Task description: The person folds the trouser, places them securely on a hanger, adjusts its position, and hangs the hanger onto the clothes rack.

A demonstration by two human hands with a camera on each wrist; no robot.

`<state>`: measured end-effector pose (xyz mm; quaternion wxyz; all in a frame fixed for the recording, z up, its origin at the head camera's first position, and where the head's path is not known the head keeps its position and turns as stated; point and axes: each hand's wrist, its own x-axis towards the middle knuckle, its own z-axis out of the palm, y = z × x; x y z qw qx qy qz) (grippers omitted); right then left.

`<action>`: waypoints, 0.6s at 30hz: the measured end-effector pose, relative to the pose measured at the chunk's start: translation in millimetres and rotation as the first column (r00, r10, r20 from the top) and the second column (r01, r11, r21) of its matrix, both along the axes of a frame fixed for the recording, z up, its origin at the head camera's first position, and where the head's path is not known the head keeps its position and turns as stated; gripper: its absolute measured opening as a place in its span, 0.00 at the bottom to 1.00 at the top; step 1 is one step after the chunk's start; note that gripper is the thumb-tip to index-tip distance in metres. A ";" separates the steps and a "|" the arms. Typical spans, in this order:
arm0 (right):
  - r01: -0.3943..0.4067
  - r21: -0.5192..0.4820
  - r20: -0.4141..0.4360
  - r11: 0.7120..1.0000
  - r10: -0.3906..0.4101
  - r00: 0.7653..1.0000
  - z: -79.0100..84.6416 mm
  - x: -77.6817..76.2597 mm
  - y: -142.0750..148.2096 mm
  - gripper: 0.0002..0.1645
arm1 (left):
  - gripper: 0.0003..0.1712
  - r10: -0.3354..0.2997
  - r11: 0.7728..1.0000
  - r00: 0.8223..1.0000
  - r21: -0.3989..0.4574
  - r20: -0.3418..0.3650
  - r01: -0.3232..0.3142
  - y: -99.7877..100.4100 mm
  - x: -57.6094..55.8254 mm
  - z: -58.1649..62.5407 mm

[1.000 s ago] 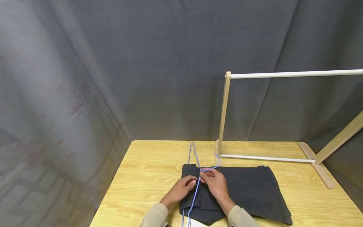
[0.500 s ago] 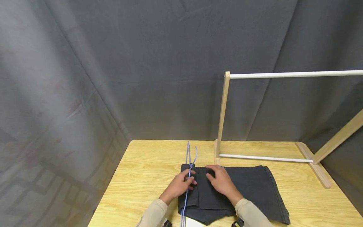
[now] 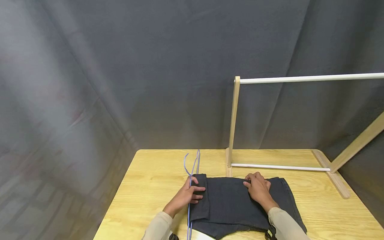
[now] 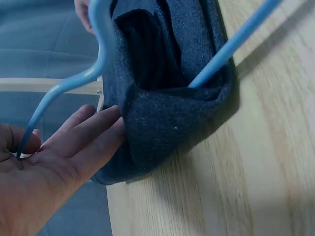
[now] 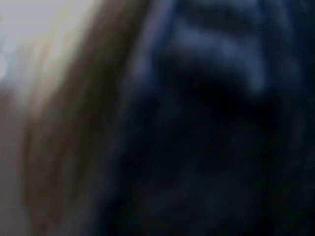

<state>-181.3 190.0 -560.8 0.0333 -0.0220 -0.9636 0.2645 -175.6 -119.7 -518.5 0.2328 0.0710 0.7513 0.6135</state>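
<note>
A pair of dark trousers (image 3: pixel 228 203) lies folded on the table, its left end wrapped over the lower bar of a blue wire hanger (image 3: pixel 188 210). The hanger's hook points to the far side, leaning left. My left hand (image 3: pixel 183 197) pinches the hanger wire between thumb and forefinger, its other fingers stretched against the folded end. In the left wrist view the wire (image 4: pixel 216 66) runs into the cloth fold. My right hand (image 3: pixel 258 189) grips the far edge of the trousers with bent fingers. The right wrist view is dark and blurred.
A wooden rack (image 3: pixel 235 121) with a white top rail (image 3: pixel 312 79) and a lower white rail (image 3: pixel 279 167) stands at the back right of the wooden table (image 3: pixel 150 180). A white flat thing (image 3: pixel 200 235) shows at the near edge. Grey curtains hang behind.
My right hand has let go of the hanger and moved right to the trousers' far edge. My left hand has taken hold of the hanger, whose hook has swung from right to left.
</note>
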 end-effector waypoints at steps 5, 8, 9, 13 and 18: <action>0.005 -0.013 -0.022 1.000 -0.005 1.000 -6.3 6.5 2.5 0.08 | 0.04 -0.010 0.999 1.000 0.046 0.016 0.009 -4.4 -2.3 -3.0; 0.024 -0.039 -0.041 0.999 -0.025 0.999 -6.7 10.3 3.5 0.09 | 0.05 -0.008 0.997 1.000 0.072 0.016 0.007 -5.7 -7.1 -4.2; 0.032 -0.065 -0.047 0.997 -0.035 0.998 -6.6 11.4 4.0 0.08 | 0.06 -0.007 0.997 1.000 0.079 0.014 0.006 -5.7 -9.0 -5.0; 0.077 -0.151 -0.077 0.986 -0.089 0.993 -5.5 14.9 6.3 0.05 | 0.07 -0.014 0.996 1.000 0.091 0.001 0.014 -3.8 -17.1 -6.5; 0.124 -0.168 -0.067 0.978 -0.137 0.988 -4.4 19.3 10.7 0.05 | 0.04 -0.016 0.995 1.000 0.100 0.003 0.016 -0.4 -25.1 -7.6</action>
